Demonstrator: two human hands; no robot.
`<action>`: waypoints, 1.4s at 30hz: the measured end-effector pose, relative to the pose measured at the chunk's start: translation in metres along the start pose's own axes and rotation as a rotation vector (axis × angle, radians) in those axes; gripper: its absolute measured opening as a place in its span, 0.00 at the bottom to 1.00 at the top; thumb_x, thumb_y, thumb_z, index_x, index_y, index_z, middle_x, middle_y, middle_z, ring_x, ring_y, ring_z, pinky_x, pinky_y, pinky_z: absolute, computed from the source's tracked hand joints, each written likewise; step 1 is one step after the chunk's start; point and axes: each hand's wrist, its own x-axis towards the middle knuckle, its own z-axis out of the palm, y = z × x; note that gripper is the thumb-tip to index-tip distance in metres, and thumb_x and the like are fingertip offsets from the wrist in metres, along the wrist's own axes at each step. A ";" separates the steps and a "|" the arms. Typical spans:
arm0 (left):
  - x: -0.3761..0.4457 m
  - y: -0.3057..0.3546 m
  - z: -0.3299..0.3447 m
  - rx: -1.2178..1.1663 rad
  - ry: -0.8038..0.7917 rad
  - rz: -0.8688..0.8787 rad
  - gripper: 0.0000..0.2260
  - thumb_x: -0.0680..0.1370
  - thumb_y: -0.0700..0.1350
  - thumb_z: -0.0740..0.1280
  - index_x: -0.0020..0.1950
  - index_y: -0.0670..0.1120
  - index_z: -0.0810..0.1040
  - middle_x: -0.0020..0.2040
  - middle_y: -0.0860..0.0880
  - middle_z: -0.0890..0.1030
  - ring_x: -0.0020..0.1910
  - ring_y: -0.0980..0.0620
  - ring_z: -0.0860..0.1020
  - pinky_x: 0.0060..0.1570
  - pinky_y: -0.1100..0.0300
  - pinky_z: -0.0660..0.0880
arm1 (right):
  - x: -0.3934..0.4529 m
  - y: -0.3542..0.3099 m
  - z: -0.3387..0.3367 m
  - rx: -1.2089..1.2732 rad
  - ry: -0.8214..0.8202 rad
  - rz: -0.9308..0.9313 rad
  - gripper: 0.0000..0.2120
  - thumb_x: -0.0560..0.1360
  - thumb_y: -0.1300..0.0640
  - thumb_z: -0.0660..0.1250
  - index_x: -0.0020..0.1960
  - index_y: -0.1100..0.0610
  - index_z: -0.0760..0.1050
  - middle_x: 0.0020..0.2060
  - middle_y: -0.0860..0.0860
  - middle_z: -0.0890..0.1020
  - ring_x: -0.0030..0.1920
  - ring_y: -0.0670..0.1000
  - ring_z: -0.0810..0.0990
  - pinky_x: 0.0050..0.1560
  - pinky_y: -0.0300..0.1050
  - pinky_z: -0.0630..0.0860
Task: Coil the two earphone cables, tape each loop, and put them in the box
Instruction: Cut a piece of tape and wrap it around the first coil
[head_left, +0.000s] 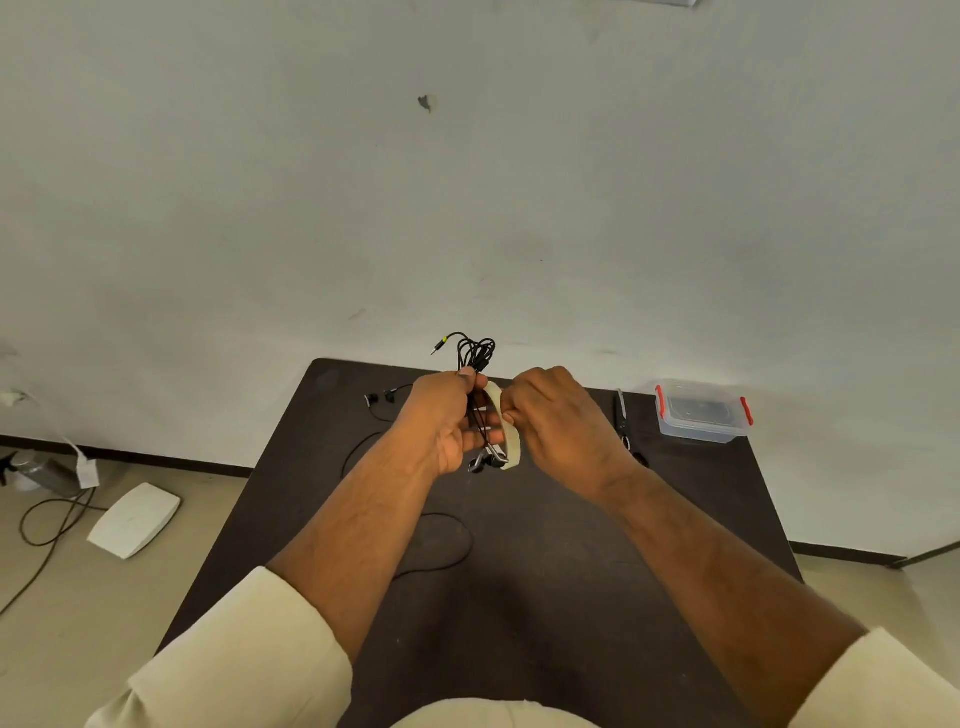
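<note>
My left hand (447, 415) grips a coiled black earphone cable (475, 352) held above the dark table (545, 571). The cable's loops and jack stick out above my fist, and its earbuds (485, 460) dangle below it. Close beside it, my right hand (550, 415) pinches a strip of beige tape (511, 436) that curves from the coil down past the earbuds. A second black earphone cable (441, 540) lies loose on the table under my left forearm, its earbuds (379, 399) near the far edge. The clear plastic box (698, 410) with red clips stands at the table's far right corner.
Scissors (623, 421) lie on the table between my right hand and the box. On the floor to the left are a white flat device (134, 519), a dark cord (47, 525) and a bottle (36, 470). A plain wall rises behind the table.
</note>
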 end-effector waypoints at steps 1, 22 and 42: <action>0.000 -0.001 0.001 0.009 -0.006 0.000 0.13 0.83 0.47 0.57 0.44 0.43 0.76 0.35 0.46 0.76 0.29 0.50 0.76 0.26 0.57 0.79 | -0.002 0.001 0.001 -0.068 0.023 -0.040 0.07 0.77 0.61 0.61 0.46 0.61 0.77 0.45 0.55 0.80 0.43 0.57 0.76 0.42 0.49 0.74; 0.005 -0.024 -0.001 0.606 -0.228 0.133 0.13 0.84 0.46 0.55 0.49 0.41 0.75 0.40 0.41 0.79 0.21 0.53 0.73 0.21 0.61 0.72 | -0.014 0.022 0.007 -0.225 0.054 -0.101 0.08 0.70 0.60 0.75 0.48 0.57 0.80 0.50 0.55 0.82 0.47 0.58 0.80 0.46 0.53 0.75; 0.015 -0.001 -0.020 0.642 -0.501 -0.072 0.05 0.82 0.40 0.59 0.55 0.43 0.73 0.33 0.50 0.72 0.27 0.57 0.65 0.26 0.64 0.63 | -0.018 0.034 0.020 0.021 -0.103 -0.229 0.07 0.74 0.66 0.67 0.50 0.60 0.74 0.40 0.55 0.80 0.37 0.55 0.78 0.38 0.51 0.78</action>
